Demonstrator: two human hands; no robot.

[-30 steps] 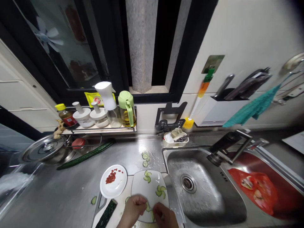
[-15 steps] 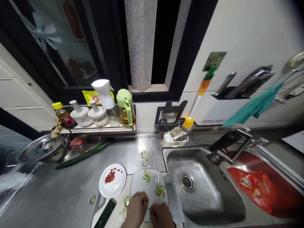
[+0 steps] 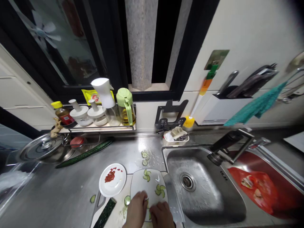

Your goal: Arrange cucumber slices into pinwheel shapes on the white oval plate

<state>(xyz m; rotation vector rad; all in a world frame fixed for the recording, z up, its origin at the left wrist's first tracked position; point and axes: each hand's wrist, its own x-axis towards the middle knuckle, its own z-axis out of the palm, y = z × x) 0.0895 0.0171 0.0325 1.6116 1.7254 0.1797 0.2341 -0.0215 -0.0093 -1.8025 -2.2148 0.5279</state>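
Far left: round steel pot lid [image 3: 41,147], with a long dark-green whole cucumber [image 3: 85,154] on the counter just right of it. Near centre-left: small round white plate of red bits [image 3: 112,180]; a cut dark cucumber chunk [image 3: 104,214] lies nearer.

Centre, near edge: left hand [image 3: 137,211] and right hand [image 3: 161,216] are close together. Their fingers curl over thin pale-green cucumber slices [image 3: 147,203] on the white squarish plate [image 3: 140,185]. The hands hide the plate's near rim, and I cannot tell the grip.

Right: steel sink [image 3: 204,202], then a red plastic bag [image 3: 256,186].

Left hand [image 3: 136,210] and right hand [image 3: 161,216] cover the plate's [image 3: 152,182] near edge.
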